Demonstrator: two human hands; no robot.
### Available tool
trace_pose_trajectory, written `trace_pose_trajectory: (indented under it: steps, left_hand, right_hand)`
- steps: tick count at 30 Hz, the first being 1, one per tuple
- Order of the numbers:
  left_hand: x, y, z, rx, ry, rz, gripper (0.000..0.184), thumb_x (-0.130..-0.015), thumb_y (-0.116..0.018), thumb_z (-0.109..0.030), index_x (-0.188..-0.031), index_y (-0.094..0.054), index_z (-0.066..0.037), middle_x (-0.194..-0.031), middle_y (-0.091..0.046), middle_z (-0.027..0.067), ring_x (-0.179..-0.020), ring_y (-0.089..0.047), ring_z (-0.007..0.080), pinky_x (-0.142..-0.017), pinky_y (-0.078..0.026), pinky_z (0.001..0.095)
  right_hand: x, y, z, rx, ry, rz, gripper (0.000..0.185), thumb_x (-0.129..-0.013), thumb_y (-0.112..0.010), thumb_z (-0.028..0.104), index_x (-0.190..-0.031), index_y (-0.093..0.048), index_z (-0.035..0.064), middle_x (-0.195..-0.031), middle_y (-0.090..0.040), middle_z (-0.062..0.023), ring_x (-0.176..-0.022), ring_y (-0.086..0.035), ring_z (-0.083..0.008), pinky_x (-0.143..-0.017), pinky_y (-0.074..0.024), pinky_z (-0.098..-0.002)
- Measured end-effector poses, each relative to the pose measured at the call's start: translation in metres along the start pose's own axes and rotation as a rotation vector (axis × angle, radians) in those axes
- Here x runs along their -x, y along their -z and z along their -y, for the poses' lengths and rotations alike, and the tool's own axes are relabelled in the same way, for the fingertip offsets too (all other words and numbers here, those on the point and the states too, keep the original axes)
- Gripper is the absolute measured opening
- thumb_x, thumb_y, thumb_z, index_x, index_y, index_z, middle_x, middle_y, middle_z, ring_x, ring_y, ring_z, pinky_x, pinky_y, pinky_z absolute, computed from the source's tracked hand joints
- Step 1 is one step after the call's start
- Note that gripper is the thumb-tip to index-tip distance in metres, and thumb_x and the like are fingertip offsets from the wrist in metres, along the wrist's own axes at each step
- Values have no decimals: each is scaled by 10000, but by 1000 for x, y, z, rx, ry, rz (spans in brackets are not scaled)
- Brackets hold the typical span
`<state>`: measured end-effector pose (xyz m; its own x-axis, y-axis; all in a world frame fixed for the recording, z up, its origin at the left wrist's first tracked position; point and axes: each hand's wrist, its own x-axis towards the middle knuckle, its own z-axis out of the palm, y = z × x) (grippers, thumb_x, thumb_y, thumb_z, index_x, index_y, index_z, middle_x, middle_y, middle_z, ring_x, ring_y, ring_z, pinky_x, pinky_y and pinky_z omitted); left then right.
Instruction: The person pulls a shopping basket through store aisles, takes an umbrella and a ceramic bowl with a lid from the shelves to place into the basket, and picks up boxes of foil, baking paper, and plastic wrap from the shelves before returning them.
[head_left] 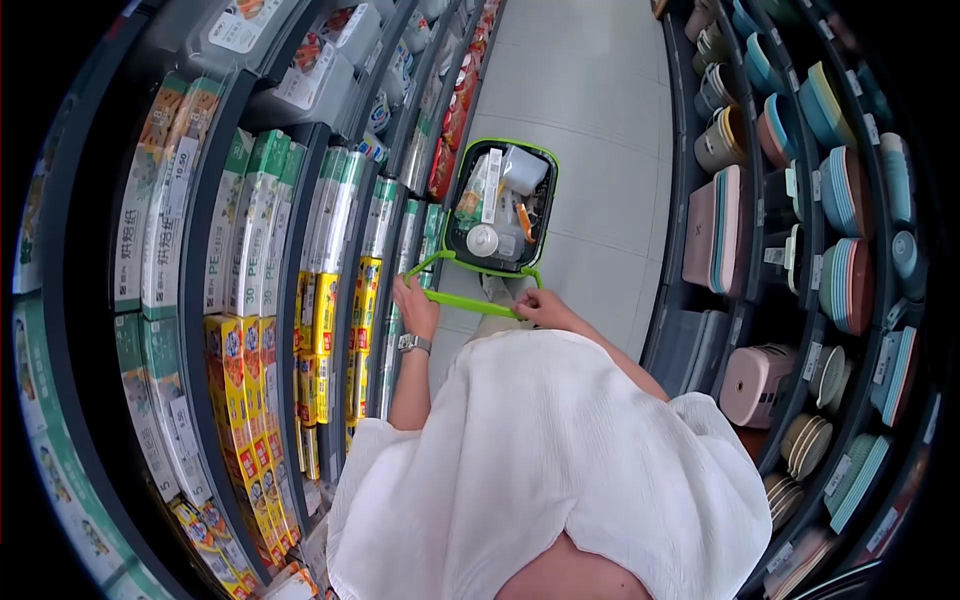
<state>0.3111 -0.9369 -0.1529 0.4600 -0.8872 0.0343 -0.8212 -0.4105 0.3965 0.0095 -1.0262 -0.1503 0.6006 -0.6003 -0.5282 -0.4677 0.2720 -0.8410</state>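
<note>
A black shopping basket (549,215) with a bright green rim stands in the aisle in front of me. Its green handle (465,301) is swung toward my body. My left hand (417,306), with a watch (413,344) on the wrist, is closed round the handle's left end. At the other end, the fingers of my right hand (545,307) are closed on the handle. Inside the basket lie a long white box (492,186), a clear plastic container (524,170), a round-lidded tub (482,240), an orange-coloured item (525,222) and other packages.
Shelves on the left hold upright boxed rolls (265,215), yellow boxes (327,315) and clear food containers (310,75). Shelves on the right carry pink trays (712,232), stacked bowls (846,285) and a pink box (757,385). Pale floor tiles (600,130) run between them.
</note>
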Motion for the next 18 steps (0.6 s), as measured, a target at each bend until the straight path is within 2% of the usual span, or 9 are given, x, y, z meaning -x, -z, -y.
trace_pose_trajectory:
  steps: [1,5,7,8,12,14,18]
  left_hand:
    - [-16,-4,1,69,41,7,437,-824,-726,-36,-1225,-566,32,-1351,-474,298,-1308,-447,479,-1117,-366,548]
    - [-75,-12,7,174,-25,16,387,-862,-707,-49,-1215,-567,24,-1291,-522,267,-1239,-502,460,-1053,-428,512]
    - [-102,-17,13,238,-57,82,350,-873,-699,-57,-1192,-571,11,-1244,-555,233,-1205,-530,428,-1016,-458,483]
    - [-114,-19,17,243,-56,89,350,-873,-699,-57,-1192,-571,11,-1244,-555,233,-1205,-530,428,-1016,-458,483]
    - [-148,-55,42,325,-37,54,267,-891,-665,-54,-1141,-586,-5,-1137,-616,226,-1084,-594,440,-932,-498,495]
    - [-159,-74,55,305,-30,70,282,-898,-683,-96,-1158,-614,-11,-1084,-658,214,-1067,-616,427,-933,-500,479]
    - [-175,-85,57,331,-8,87,284,-890,-690,-91,-1153,-615,-11,-1075,-675,216,-1065,-628,427,-916,-509,470]
  right_hand:
    - [-7,7,6,29,-12,-34,347,-923,-742,311,-974,-697,-29,-846,-727,-111,-766,-662,-177,-719,-535,-349]
    - [-31,19,31,41,-12,-111,376,-904,-754,340,-983,-700,-23,-850,-730,-122,-765,-668,-209,-720,-532,-362]
    - [-37,29,54,222,-19,-173,412,-868,-777,377,-963,-691,-15,-836,-722,-138,-758,-671,-255,-717,-527,-385]
    - [-39,34,66,233,-37,-184,433,-834,-790,385,-967,-688,-14,-845,-712,-176,-778,-680,-315,-730,-526,-412]
    - [-57,42,80,415,-22,-243,392,-846,-791,340,-958,-680,-19,-820,-707,-170,-723,-663,-289,-694,-515,-392]
    - [-65,46,81,467,18,-253,384,-842,-778,335,-970,-685,-15,-852,-706,-206,-768,-664,-369,-727,-525,-427]
    - [-77,54,88,532,15,-252,351,-842,-766,310,-975,-688,-5,-894,-713,-206,-829,-674,-380,-758,-530,-447]
